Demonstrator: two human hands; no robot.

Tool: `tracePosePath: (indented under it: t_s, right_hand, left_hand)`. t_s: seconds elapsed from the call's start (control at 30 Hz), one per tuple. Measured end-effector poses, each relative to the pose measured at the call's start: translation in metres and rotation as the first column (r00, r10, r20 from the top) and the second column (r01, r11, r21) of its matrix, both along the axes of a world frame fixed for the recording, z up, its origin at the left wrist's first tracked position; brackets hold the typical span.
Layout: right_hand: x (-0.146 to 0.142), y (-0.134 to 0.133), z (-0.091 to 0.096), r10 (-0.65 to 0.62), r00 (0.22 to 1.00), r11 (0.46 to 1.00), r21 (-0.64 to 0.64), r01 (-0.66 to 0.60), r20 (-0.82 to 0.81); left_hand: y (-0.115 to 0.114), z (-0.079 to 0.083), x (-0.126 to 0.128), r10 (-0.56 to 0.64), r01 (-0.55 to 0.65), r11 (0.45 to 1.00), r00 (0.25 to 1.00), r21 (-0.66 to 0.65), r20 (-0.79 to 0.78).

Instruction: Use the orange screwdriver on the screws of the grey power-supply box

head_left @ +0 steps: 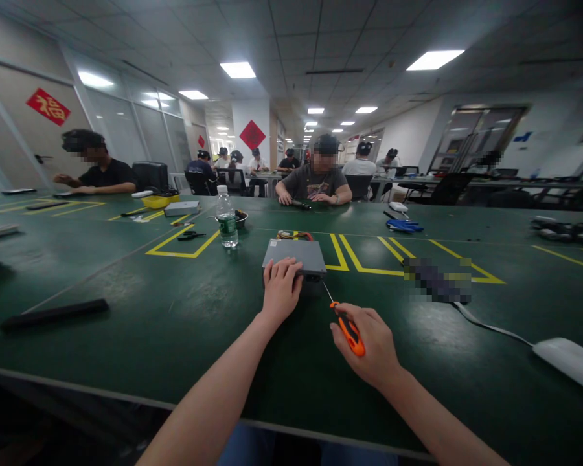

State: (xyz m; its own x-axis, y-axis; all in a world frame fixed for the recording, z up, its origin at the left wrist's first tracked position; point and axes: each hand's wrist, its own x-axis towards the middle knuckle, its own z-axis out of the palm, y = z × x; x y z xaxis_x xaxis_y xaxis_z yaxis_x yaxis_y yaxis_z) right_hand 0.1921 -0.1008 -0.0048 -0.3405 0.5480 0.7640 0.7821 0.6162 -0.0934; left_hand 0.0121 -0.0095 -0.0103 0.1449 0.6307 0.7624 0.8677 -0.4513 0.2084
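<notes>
While hands sit apart, left on box, right gripping screwdriver, signage reads 福.

Rectangular light panels are set into the tiled ceiling at 12 o'clock. A door and glazed partition stand at 10 o'clock; a white wall extends at 2 o'clock.

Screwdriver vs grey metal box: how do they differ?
Colour: the screwdriver has an orange-and-black handle; the grey metal box is mostly grey.
Shape: the screwdriver is slim, the box blocky and bulkier.
Contact: the screwdriver is gripped in the right hand; the box lies under the left hand.
Shared: each has one hand on it.
</notes>
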Motion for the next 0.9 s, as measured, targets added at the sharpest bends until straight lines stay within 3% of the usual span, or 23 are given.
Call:
tracePosePath:
  t_s: [0.07, 0.3, 0.6, 0.77, 0.9]
  right_hand:
    - [-0.0015, 0.0012, -0.0022, -0.006, 1.000, 1.000, 0.028, 0.006, -0.023]
    - [-0.0086, -0.0015, 0.0020, 0.010, 0.988, 1.000, 0.028, -0.015, 0.152]
    - [-0.0071, 0.0006, -0.0009, -0.046, 0.999, 0.998, 0.052, 0.046, 0.016]
    - [-0.0094, -0.0002, -0.0015, -0.020, 0.992, 0.999, 0.043, 0.015, 0.125]
    - [-0.0079, -0.0029, 0.0020, -0.004, 0.996, 0.998, 0.059, -0.001, 0.086]
  left_hand:
    - [0.0005, -0.0004, 0.0000, 0.003, -0.003, 1.000, 1.000, 0.003, -0.002]
    - [0.0004, -0.0010, -0.0002, -0.012, 0.012, 1.000, 1.000, -0.006, 0.005]
    - [-0.0008, 0.0008, -0.0005, -0.008, 0.008, 1.000, 1.000, 0.000, -0.001]
    - [-0.0024, 0.0025, -0.0007, -0.007, 0.007, 1.000, 1.000, 0.001, -0.003]
    - [-0.0023, 0.0023, -0.0009, -0.006, 0.006, 1.000, 1.000, 0.002, 0.003]
